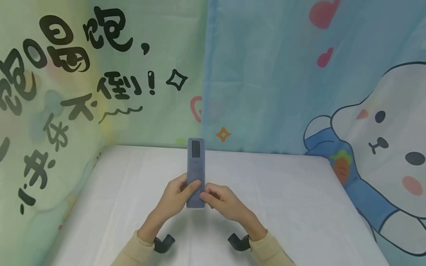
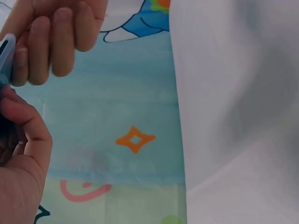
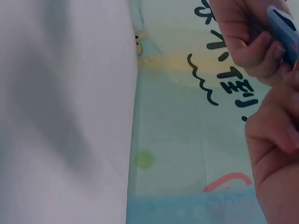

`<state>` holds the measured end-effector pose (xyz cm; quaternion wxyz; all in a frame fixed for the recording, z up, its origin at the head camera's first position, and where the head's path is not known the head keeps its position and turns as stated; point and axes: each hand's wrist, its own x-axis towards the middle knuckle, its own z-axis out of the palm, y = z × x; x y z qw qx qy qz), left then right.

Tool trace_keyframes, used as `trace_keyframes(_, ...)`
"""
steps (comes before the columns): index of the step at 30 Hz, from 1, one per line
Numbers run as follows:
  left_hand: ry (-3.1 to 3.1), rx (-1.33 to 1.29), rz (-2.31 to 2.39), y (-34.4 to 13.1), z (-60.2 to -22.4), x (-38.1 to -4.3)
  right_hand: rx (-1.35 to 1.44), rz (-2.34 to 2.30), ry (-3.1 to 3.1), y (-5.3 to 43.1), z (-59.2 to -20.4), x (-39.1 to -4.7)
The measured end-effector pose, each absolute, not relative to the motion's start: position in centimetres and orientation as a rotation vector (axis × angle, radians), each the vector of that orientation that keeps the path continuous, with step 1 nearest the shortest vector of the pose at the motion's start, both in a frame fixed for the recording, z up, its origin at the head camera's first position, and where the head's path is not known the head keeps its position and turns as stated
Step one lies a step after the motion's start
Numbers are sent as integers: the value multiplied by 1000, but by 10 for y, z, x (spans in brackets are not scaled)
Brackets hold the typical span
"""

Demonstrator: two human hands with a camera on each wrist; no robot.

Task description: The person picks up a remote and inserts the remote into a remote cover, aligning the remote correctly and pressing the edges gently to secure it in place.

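A slim, long blue-grey case (image 1: 196,171) with a dark rectangular window near its top is held upright above the table; its exact kind is unclear. My left hand (image 1: 176,194) grips its lower half, thumb across the front and fingers behind. At the lower right edge, my right hand (image 1: 226,203) pinches it between thumb and curled fingers. The left wrist view shows only a sliver of the case (image 2: 6,53) between the left hand (image 2: 25,140) and right hand (image 2: 56,37). In the right wrist view, the case's end (image 3: 281,25) sticks out of the left hand's fingers.
A white-covered table (image 1: 293,207) lies under the hands. Behind it hang a green printed curtain (image 1: 159,122) with dark lettering and a blue one (image 1: 266,92) with a cartoon bear. Black wrist mounts (image 1: 164,244) sit at both sleeves.
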<state>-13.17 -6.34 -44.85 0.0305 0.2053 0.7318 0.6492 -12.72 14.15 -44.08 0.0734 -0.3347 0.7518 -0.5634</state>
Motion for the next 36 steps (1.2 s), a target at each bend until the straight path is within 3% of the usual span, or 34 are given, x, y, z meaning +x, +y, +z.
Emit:
trace_keyframes(11,2462,492,1912,-56,-443,-135,-1161,-1800,2079,134,-444,-122)
trace_keyframes(24,2290,495,1916,-55,-439,-137,-884,-2138,2013,120,-442,-112)
trace_keyframes(32,2382,450,1990,-55,-438,-134,-966,-2005,2120,121,-441,-116)
trace_keyframes(36,2444,453,2029,-55,-439,-131,-852,-1869,2112,118,-441,-114)
